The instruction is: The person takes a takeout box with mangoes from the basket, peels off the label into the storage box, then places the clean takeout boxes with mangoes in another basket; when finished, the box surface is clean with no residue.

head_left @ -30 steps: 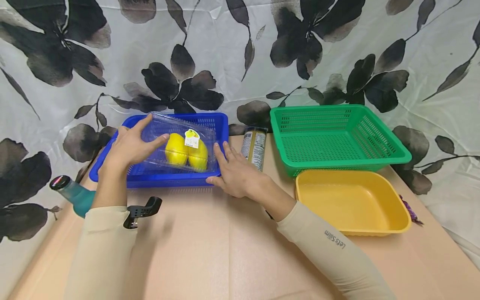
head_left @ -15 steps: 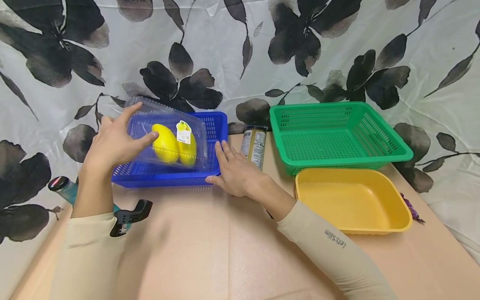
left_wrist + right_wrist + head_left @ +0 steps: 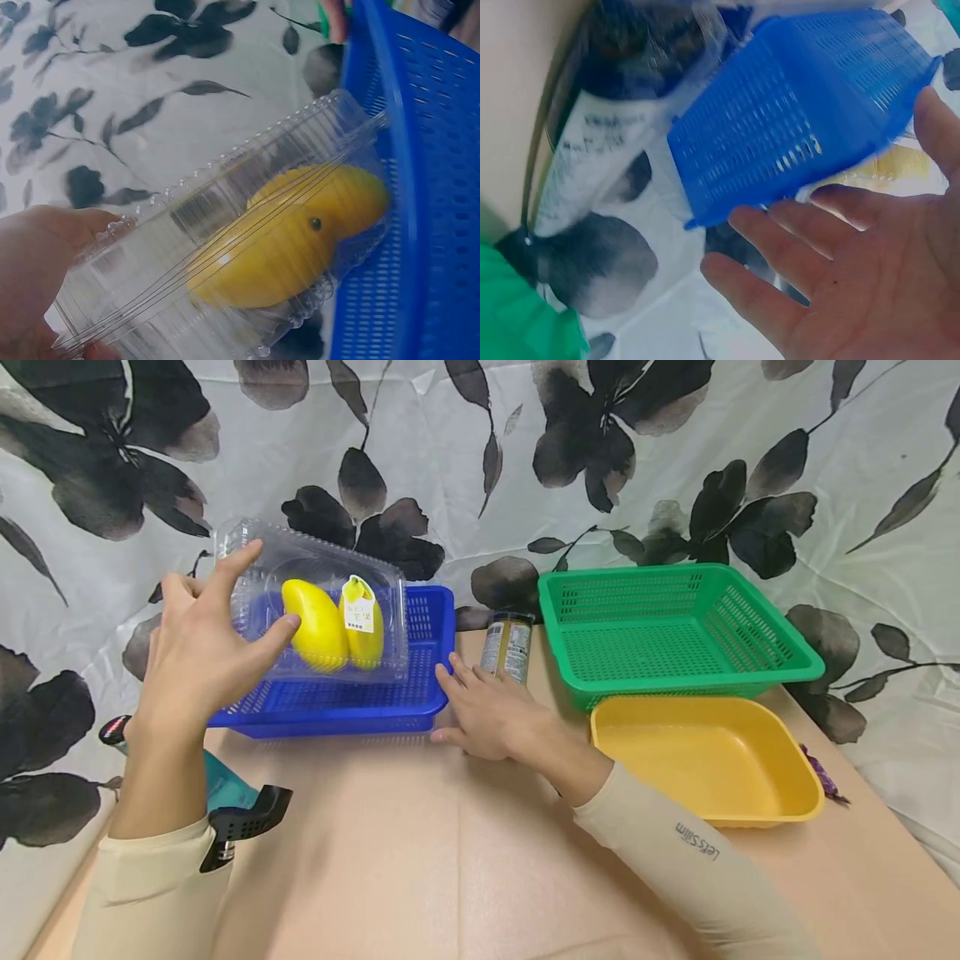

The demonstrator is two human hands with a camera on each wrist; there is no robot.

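My left hand (image 3: 197, 652) grips the left end of a clear plastic clamshell box (image 3: 315, 547). Two yellow fruits, mango-like in shape, lie inside it, and a white label (image 3: 358, 612) covers part of the right one. The box is tilted above the blue basket (image 3: 420, 723); in the left wrist view its far end overlaps the basket's rim (image 3: 409, 150). At the basket's right side is my right hand (image 3: 491, 714), palm down, fingers spread and holding nothing. Whether its fingertips touch the rim, I cannot tell.
A can (image 3: 507, 647) with a printed label stands behind my right hand. To the right are a green basket (image 3: 678, 681) and a yellow tray (image 3: 705, 818), with a small purple item (image 3: 825, 774) beside it. A teal bottle (image 3: 225, 783) is partly hidden behind my left forearm.
My left hand has lifted the clamshell box up and left, out of the blue basket. My right hand has shifted slightly right. The basket's left part is now more exposed below the box.
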